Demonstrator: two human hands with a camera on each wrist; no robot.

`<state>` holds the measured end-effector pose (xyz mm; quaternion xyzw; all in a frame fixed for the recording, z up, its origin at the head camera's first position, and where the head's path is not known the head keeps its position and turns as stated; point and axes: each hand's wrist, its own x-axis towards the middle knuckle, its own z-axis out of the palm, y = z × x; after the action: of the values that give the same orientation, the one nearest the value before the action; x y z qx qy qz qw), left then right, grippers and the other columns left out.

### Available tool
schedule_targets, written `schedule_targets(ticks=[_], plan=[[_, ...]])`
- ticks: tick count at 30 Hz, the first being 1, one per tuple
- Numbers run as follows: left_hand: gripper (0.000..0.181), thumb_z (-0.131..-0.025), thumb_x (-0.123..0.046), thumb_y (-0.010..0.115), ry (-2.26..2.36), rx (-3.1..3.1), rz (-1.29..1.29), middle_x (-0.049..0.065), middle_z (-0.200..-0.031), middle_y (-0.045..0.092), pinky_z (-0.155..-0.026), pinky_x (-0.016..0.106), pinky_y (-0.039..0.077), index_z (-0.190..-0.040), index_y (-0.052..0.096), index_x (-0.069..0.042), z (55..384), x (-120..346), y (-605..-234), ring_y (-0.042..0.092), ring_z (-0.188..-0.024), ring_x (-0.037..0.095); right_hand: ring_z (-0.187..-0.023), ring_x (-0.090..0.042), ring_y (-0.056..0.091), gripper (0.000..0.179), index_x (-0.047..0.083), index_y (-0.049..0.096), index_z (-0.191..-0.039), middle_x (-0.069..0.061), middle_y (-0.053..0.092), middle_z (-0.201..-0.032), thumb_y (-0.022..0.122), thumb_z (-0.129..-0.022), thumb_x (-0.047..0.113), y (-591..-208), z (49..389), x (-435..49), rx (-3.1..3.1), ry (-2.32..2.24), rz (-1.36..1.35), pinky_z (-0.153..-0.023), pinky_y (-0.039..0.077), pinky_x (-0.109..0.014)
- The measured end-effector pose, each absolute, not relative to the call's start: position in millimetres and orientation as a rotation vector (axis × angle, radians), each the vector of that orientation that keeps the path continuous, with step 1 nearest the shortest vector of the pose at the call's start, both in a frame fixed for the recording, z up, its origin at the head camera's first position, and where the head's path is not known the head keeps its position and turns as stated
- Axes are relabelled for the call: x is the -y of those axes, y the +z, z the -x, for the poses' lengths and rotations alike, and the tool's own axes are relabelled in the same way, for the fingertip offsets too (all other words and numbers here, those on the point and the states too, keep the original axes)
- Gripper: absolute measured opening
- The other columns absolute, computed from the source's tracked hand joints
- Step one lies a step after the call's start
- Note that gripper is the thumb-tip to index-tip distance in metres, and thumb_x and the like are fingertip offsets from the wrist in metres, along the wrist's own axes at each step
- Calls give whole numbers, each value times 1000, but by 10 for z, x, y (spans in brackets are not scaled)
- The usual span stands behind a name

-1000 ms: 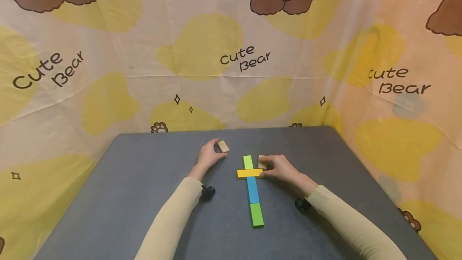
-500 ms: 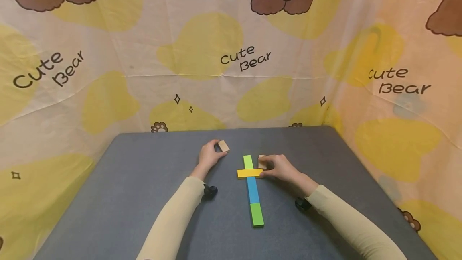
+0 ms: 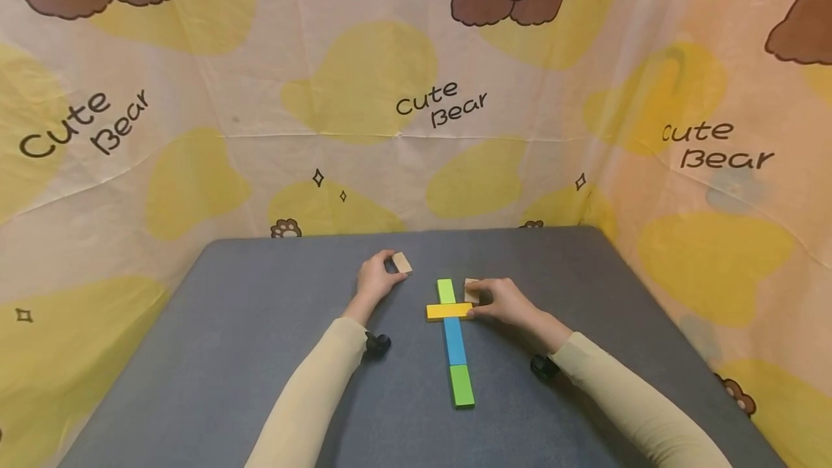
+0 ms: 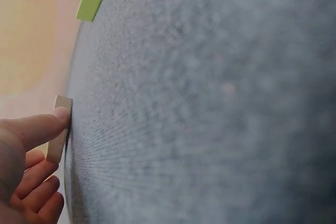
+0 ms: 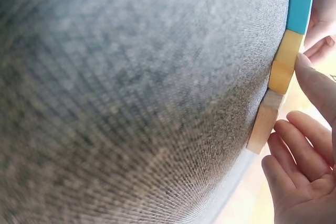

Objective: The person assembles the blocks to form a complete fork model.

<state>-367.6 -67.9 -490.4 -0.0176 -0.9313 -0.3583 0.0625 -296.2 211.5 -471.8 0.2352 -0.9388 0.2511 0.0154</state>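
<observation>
My left hand [image 3: 373, 280] pinches a plain wooden block [image 3: 401, 263] between thumb and fingers near the table's back; in the left wrist view the thumb lies on the block's face [image 4: 59, 132]. My right hand [image 3: 513, 303] is at a second wooden block [image 3: 471, 297], its fingers curled at the far side and its thumb at the right end of a yellow block [image 3: 445, 312]. That yellow block lies crosswise in a line of blocks: light green [image 3: 445, 290] behind it, blue [image 3: 455, 341] and green [image 3: 462, 386] in front. The fingers partly hide the right wooden block.
The blocks lie on a blue-grey table [image 3: 260, 323]. A printed bear curtain [image 3: 364, 107] stands behind and beside its edges. Dark wrist cameras [image 3: 378, 343] sit at both cuffs, just above the table.
The left forearm has shifted very slightly to the right. Both hands keep their places at the wooden blocks, and the line of blocks looks the same.
</observation>
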Motion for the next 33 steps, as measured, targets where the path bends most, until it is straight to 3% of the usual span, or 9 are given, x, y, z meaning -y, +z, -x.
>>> schedule_targets(ticks=[10, 22, 33], plan=[[64, -76, -22, 82, -1142, 2786, 92, 10, -134, 62, -102, 47, 48, -134, 57, -13, 3569, 659, -4803, 57, -125, 31, -104, -21, 65, 53, 8, 67, -121, -8, 71, -116, 81, -75, 32, -4702, 2955, -2115, 2914, 788, -737, -93, 53, -46], [63, -72, -16, 84, -1195, 2777, 179, 10, -130, 65, -101, 47, 49, -130, 60, -11, 3366, 582, -4661, 59, -123, 31, -112, -26, 64, 55, 7, 67, -123, -11, 70, -121, 82, -75, 31, -4703, 2947, -2127, 2915, 803, -724, -97, 52, -48], [63, -70, -14, 86, -1222, 2820, 190, 8, -130, 66, -100, 45, 50, -128, 62, -12, 3233, 545, -4669, 60, -120, 30, -106, -22, 64, 53, 8, 67, -121, -9, 71, -116, 82, -75, 30, -4684, 2936, -2116, 2920, 817, -712, -95, 52, -47]])
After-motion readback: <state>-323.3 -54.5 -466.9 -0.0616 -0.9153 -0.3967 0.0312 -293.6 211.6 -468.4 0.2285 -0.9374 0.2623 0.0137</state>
